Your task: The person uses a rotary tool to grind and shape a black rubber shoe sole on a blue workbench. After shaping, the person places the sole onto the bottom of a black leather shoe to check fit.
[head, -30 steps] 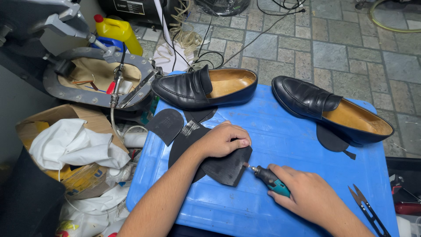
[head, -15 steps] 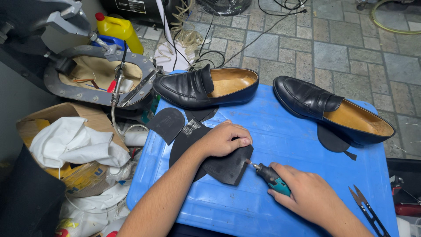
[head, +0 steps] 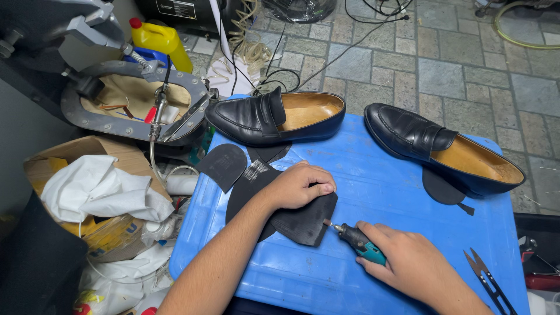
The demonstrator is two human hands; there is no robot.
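The right hand (head: 408,265) is clenched around a small teal-and-black rotary tool (head: 357,240), held low like a pen, its tip touching the near edge of a black rubber sole piece (head: 303,219) lying flat on the blue plastic table (head: 373,192). The left hand (head: 298,185) presses palm-down on that sole piece, fingers curled over its top, forearm angled in from the lower left. By the look of it, the step in hand is grinding or trimming the sole's edge; the next move would call for a steady grip, a light drag of the tip along the rim, and firm downward pressure so the rubber does not skid.

Just right of the right hand lie small snips (head: 487,280). Left of the left hand sits a rounded black heel piece (head: 223,165). Beyond the left hand's knuckles stands a black loafer (head: 274,116); farther right of it, a second loafer (head: 437,146) rests over another dark cutout (head: 441,188).
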